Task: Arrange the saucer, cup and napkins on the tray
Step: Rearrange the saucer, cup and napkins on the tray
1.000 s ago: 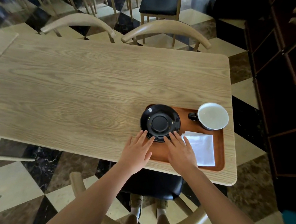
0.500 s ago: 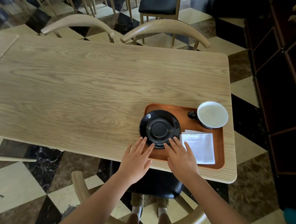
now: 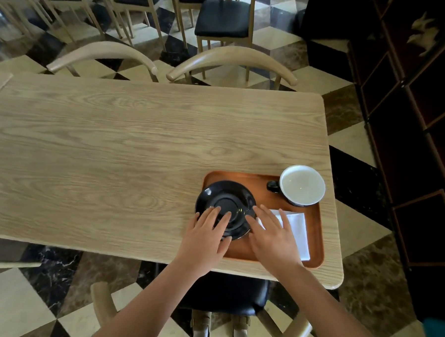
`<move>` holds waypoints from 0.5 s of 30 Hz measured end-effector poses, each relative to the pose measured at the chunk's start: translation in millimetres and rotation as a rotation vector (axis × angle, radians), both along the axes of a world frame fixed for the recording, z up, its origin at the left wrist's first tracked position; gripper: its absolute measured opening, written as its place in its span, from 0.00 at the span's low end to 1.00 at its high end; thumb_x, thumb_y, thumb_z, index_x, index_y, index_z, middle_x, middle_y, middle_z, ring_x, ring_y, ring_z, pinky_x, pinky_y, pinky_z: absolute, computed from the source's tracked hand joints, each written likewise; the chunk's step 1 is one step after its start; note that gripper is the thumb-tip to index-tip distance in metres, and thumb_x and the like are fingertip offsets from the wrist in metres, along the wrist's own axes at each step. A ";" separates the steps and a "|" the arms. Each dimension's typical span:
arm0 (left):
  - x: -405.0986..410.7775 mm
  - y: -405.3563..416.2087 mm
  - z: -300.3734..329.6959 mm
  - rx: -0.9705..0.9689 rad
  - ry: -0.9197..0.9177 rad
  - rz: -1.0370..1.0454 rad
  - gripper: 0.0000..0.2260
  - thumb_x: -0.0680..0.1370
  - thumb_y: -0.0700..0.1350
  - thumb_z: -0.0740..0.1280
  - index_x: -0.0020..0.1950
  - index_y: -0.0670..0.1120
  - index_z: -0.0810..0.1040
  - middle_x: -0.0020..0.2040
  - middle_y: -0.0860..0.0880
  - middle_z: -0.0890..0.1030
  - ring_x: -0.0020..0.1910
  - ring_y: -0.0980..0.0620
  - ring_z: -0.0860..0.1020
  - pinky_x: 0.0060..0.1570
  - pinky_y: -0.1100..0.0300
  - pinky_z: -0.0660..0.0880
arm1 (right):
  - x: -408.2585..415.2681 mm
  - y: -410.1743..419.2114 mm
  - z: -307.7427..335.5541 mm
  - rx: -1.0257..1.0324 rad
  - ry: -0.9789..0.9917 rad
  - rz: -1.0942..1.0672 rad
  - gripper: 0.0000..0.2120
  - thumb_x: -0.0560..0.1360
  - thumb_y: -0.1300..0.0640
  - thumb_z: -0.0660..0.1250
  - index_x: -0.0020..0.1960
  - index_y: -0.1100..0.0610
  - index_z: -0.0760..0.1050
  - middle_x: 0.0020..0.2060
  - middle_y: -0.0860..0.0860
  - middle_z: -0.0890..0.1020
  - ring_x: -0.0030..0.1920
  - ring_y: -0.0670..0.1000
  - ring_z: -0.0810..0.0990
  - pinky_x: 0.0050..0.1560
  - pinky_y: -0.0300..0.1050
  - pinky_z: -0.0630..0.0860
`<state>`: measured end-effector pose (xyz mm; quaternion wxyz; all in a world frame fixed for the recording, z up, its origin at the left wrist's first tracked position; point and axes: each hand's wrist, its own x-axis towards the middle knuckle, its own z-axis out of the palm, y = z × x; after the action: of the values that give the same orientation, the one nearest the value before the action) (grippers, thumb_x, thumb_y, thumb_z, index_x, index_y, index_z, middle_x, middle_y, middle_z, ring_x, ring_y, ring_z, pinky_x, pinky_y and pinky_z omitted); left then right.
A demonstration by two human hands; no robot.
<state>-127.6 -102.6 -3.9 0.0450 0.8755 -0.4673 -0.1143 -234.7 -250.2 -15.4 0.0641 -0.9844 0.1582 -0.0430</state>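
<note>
A brown tray (image 3: 264, 186) lies at the table's near right corner. A black saucer (image 3: 226, 197) sits on its left part and hangs slightly over the tray's left edge. At the tray's far right corner stands a cup (image 3: 302, 185), white inside, with its dark handle pointing left. White folded napkins (image 3: 297, 226) lie on the near right part. My left hand (image 3: 205, 237) lies flat with spread fingers on the saucer's near half. My right hand (image 3: 272, 238) rests spread at the saucer's right rim, covering the napkins' left side.
The light wooden table (image 3: 114, 149) stretches left and far from the tray. Two curved-back chairs (image 3: 232, 58) stand at its far side, and a black-seated chair (image 3: 225, 292) is under me. A dark cabinet (image 3: 411, 126) lines the right.
The saucer slid nearer on the tray, uncovering its far left corner. Both hands moved forward: the left onto the saucer, the right to its rim and over the napkins.
</note>
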 end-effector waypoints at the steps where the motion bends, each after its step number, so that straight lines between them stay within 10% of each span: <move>1: 3.2 -11.9 2.5 -0.058 -0.016 -0.004 0.23 0.77 0.54 0.58 0.71 0.47 0.65 0.69 0.42 0.71 0.69 0.45 0.67 0.67 0.46 0.65 | -0.3 -14.5 4.9 0.004 -0.086 -0.048 0.15 0.69 0.58 0.68 0.56 0.56 0.78 0.58 0.57 0.81 0.60 0.56 0.78 0.60 0.60 0.72; 9: 13.0 -130.5 7.8 -0.178 -0.028 -0.170 0.26 0.75 0.53 0.65 0.70 0.48 0.63 0.70 0.39 0.66 0.70 0.41 0.64 0.66 0.45 0.62 | -15.1 -133.3 16.2 0.468 0.061 -0.460 0.35 0.68 0.49 0.73 0.71 0.51 0.62 0.73 0.56 0.59 0.72 0.58 0.58 0.69 0.57 0.60; 15: 8.5 -165.3 -10.6 -0.200 0.101 -0.173 0.21 0.73 0.50 0.69 0.63 0.44 0.73 0.65 0.43 0.71 0.56 0.42 0.75 0.56 0.51 0.72 | -16.1 -145.4 13.5 0.621 0.016 -0.423 0.37 0.67 0.50 0.75 0.71 0.55 0.62 0.72 0.52 0.63 0.70 0.52 0.63 0.67 0.42 0.60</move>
<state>-119.1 -268.0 -14.5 0.1454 0.8162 -0.5473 -0.1145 -250.8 -395.6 -1.9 0.3482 -0.8638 0.3642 0.0023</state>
